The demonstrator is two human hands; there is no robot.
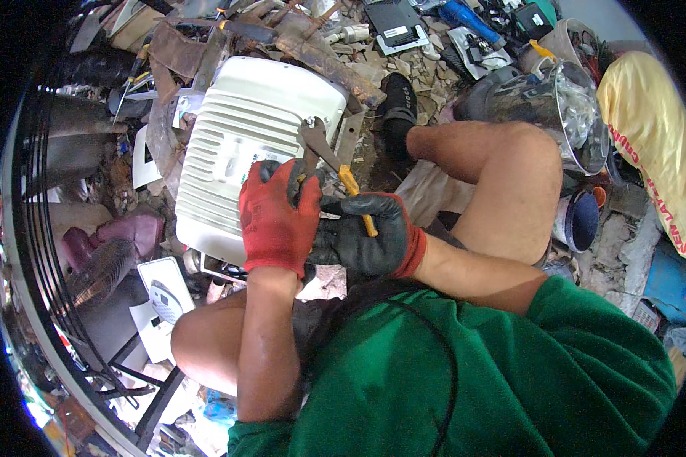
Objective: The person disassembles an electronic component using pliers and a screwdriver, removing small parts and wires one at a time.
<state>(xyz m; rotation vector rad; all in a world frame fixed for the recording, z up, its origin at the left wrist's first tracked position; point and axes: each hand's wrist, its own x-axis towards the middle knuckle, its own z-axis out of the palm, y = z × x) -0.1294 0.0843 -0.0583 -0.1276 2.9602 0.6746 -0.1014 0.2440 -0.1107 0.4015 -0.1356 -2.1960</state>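
A white ribbed metal housing [270,95] lies on the littered floor in front of me, tilted slightly. Rusty pliers [318,140] with yellow grip sleeving reach to a small metal fitting [310,122] near the housing's right edge. My right hand [370,236], in a black-palmed red glove, is closed around the yellow handle, palm turned up. In a red glove too, my left hand [280,213] rests over the housing's lower right part. Its fingers curl at the pliers' other leg, whose end they hide.
My bent legs flank the work, with a black shoe [398,99] at the far side. Scrap and broken pieces cover the floor. To the right are a metal bucket [583,118] and a yellow sack [652,129]; a black metal rack [42,251] edges the left.
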